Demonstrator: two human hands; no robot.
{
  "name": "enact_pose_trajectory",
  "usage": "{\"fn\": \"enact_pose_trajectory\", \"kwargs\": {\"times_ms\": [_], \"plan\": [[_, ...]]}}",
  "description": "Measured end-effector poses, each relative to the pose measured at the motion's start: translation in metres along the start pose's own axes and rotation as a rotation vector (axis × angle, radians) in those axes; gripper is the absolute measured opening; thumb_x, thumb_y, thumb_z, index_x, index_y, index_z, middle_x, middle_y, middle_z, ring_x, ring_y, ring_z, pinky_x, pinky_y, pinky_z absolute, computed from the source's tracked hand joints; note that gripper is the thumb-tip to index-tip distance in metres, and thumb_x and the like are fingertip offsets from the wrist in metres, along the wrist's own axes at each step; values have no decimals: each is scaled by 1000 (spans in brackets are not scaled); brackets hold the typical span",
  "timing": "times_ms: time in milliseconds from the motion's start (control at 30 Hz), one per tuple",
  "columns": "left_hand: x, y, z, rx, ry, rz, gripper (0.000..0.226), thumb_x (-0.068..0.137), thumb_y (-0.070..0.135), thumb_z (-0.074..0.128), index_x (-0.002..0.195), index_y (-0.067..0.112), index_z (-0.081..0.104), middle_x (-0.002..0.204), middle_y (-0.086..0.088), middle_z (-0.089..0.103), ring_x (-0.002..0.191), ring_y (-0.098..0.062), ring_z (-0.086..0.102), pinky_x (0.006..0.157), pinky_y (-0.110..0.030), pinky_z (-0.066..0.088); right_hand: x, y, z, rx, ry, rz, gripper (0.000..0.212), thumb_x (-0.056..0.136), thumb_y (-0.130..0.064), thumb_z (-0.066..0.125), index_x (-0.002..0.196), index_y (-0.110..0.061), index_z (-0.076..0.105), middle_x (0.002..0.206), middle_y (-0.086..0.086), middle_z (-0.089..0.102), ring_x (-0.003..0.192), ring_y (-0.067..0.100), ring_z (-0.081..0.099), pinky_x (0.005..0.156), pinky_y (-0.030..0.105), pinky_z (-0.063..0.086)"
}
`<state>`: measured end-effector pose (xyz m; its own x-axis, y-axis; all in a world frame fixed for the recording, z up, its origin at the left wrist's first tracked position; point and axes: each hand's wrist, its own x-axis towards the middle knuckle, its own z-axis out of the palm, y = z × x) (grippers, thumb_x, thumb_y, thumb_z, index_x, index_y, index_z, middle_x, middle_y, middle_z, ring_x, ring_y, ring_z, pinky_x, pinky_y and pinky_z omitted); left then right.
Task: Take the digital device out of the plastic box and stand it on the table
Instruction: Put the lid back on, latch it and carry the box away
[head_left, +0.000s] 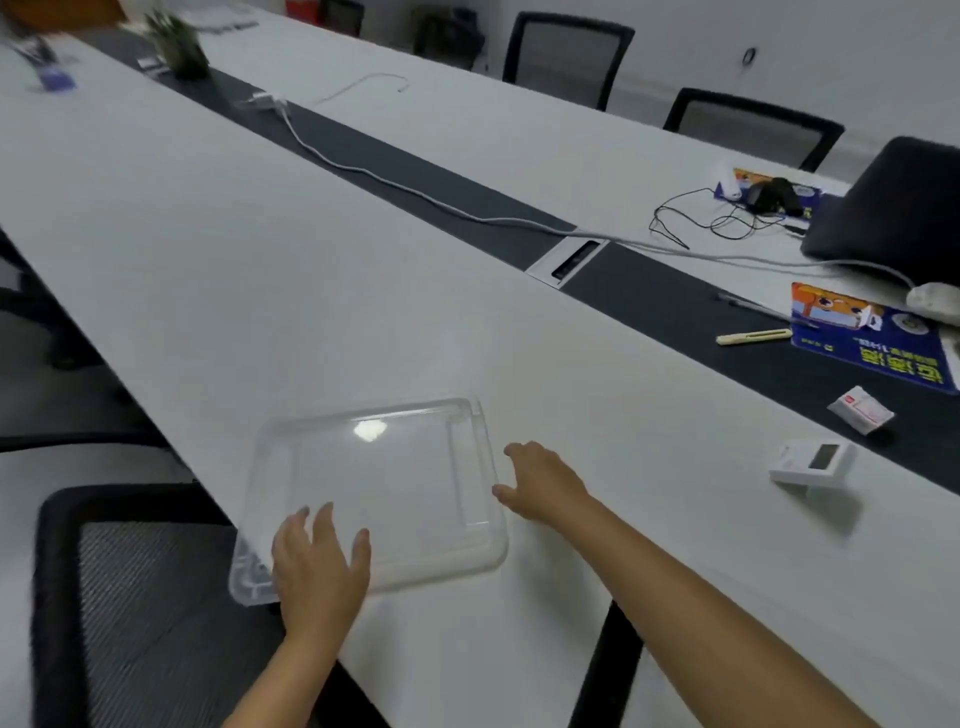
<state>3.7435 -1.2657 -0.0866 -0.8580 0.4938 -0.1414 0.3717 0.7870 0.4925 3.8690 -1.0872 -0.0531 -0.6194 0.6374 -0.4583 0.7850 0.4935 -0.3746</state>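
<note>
A clear plastic box (395, 483) lies on the white table (260, 270) near its front edge, with its lid on. My left hand (319, 561) rests flat on the box's near left corner, fingers spread. My right hand (540, 486) touches the box's right edge with open fingers. A small white digital device (813, 462) with a grey screen stands tilted on the table far to the right, apart from both hands. Nothing shows inside the box.
A dark strip (675, 306) runs along the table's middle with a white cable (415, 192) on it. A small white packet (860, 410), a yellow pen (753, 338) and a blue leaflet (872, 338) lie at right. A mesh chair (140, 597) stands at lower left.
</note>
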Motion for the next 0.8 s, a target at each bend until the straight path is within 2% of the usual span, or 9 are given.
{"fn": "enact_pose_trajectory", "kwargs": {"times_ms": [100,200,267,367,433,533,667,800], "plan": [[23,-34,-10,25,-42,-187,56,88,27,47,133,-4,31,142,-30,29,133,-42,23,109,-53,20,17,-22,30,6,21,179,38,87,-20,46,121,-4,39,130,16,43,119,30,42,93,37,41],[40,-50,-12,43,-88,-248,56,88,31,46,127,-6,33,138,-28,36,126,-44,30,104,-54,27,18,-37,53,79,68,220,46,89,-21,45,128,-3,30,131,17,39,121,31,39,95,37,41],[49,-49,-15,17,-74,-306,57,86,31,48,127,-6,33,137,-29,36,124,-44,30,103,-54,27,19,-43,57,163,89,264,45,89,-18,45,127,-1,29,130,19,42,120,33,42,93,37,42],[58,-52,-20,-12,-46,-455,64,83,31,53,130,-4,29,144,-30,23,132,-42,18,109,-52,14,19,-44,59,246,112,333,32,88,-15,44,116,0,40,122,19,52,111,33,51,88,38,46],[63,-60,-22,-1,-42,-520,67,82,35,54,130,-4,29,142,-33,25,131,-44,22,109,-51,15,16,-44,62,210,107,316,30,89,-22,44,110,0,47,122,17,51,113,32,48,89,37,44],[67,-69,-25,23,-78,-546,68,82,39,52,128,-6,31,133,-33,39,123,-45,34,104,-50,24,15,-47,70,191,99,305,33,90,-25,44,111,0,48,127,17,45,117,31,44,91,36,43],[56,-77,-25,-68,-34,-505,57,86,29,50,125,-9,35,129,-35,42,119,-47,36,99,-51,31,16,-47,68,244,85,423,27,86,-10,46,110,2,48,124,20,49,112,33,51,89,34,45],[37,-78,-27,-183,49,-461,42,87,16,46,122,-9,40,122,-34,49,112,-46,43,94,-51,37,6,-41,42,285,99,414,28,84,-8,49,110,3,48,118,19,58,107,32,57,76,30,45]]}}
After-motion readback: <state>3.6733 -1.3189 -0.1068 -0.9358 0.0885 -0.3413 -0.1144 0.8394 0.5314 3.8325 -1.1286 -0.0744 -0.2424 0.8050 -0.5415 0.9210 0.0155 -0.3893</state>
